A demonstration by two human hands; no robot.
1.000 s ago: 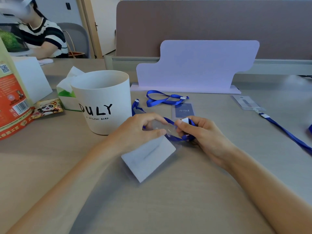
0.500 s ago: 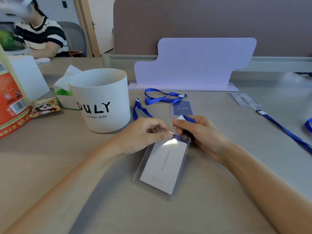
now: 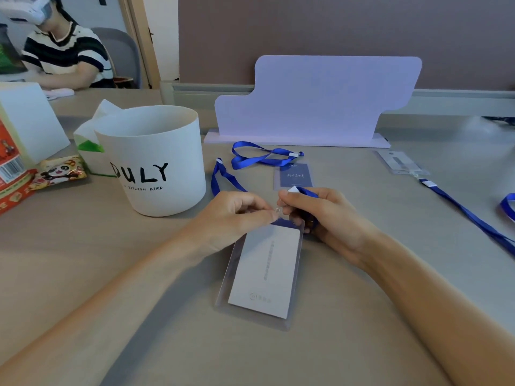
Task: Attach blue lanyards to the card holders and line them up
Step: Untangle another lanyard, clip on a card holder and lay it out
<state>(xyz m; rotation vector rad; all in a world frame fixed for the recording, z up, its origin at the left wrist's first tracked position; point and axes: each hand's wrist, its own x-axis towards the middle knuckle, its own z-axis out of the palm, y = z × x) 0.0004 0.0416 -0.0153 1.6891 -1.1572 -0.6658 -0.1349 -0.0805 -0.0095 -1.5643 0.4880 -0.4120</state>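
A clear card holder point(image 3: 262, 277) with a white card inside lies flat on the table, long side pointing toward me. My left hand point(image 3: 234, 218) pinches its top edge. My right hand point(image 3: 320, 215) grips the end of a blue lanyard point(image 3: 223, 176) at that same top edge; the clip is hidden between my fingers. The lanyard's strap loops away behind my left hand. Farther back lies a second holder with a dark blue card point(image 3: 294, 176) and its own blue lanyard point(image 3: 262, 157). A third holder point(image 3: 401, 162) with a lanyard point(image 3: 471, 218) lies at the right.
A white bucket marked DULY point(image 3: 156, 162) stands left of my hands, with a tissue pack point(image 3: 92, 135) and a snack packet point(image 3: 58, 171) behind it. A pale purple stand point(image 3: 315, 104) rises at the back. Another person point(image 3: 61, 51) sits at the far left.
The card holder swung from lying slantwise under my left hand to lying lengthwise toward me. Both hands came together at its top edge and stay there.
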